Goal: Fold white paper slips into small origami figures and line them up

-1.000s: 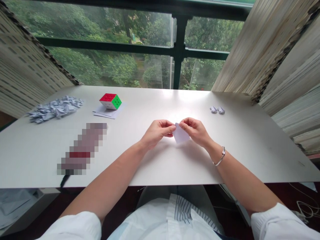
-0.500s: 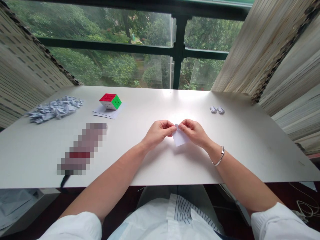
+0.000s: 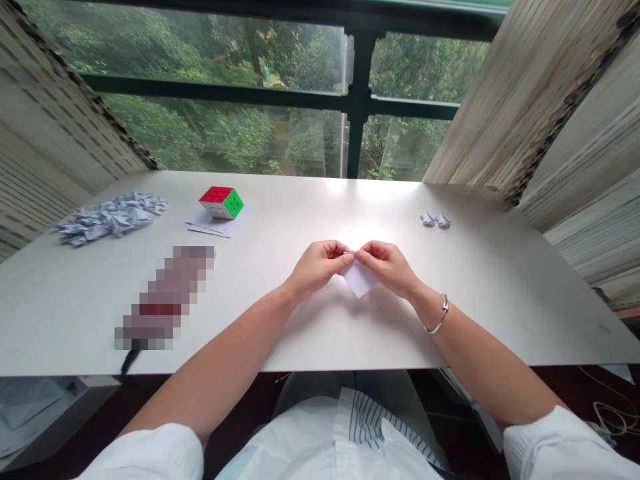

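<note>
A small white folded paper (image 3: 359,279) hangs just above the white table (image 3: 300,320) at its middle. My left hand (image 3: 317,267) pinches the paper's top edge from the left. My right hand (image 3: 387,265), with a silver bracelet on the wrist, pinches the same edge from the right. The fingertips of both hands almost touch over the paper, and the paper's upper part is hidden behind them.
A heap of folded white paper pieces (image 3: 107,217) lies at the far left. A colour cube (image 3: 221,202) stands on a few white sheets (image 3: 213,225). Two small folded pieces (image 3: 435,219) lie at the right. A blurred patch (image 3: 165,297) covers something at the left front.
My two hands have drawn slightly closer together, and the paper between them has tilted and dropped a little. Nothing else on the table has moved.
</note>
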The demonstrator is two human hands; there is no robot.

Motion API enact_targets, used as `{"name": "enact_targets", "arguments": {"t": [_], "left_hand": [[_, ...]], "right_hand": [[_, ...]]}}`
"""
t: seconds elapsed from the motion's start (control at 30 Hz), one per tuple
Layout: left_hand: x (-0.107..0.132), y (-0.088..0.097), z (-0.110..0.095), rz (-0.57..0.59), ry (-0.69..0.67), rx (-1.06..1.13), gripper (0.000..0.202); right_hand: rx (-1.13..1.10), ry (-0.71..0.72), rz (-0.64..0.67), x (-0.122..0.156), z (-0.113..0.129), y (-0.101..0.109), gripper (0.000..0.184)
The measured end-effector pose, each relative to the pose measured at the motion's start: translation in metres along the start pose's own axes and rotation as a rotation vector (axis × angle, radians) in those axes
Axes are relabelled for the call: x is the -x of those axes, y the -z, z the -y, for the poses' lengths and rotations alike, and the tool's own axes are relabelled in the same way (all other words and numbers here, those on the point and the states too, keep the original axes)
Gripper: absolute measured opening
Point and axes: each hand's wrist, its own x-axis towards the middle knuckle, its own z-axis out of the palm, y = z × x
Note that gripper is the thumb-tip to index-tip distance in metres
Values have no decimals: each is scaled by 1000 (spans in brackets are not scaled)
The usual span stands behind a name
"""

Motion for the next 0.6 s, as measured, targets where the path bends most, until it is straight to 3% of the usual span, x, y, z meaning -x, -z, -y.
{"name": "enact_targets", "arguments": {"t": [0.2,0.37,0.5,0.6], "left_hand": [[2,-4,1,6,33,37,27],[-2,-3,1,-168,14,121,27],[-3,-4,0,-169,45,154,29],[-3,-4,2,-149,73,196,29]], "right_hand": [[11,-6,-40,0,0,-1,39],[-62,-52,-90,0,2,-3,38],[-83,45,-179,0,-3,-5,31],[49,205,-248,2,-6,-6,20]]}}
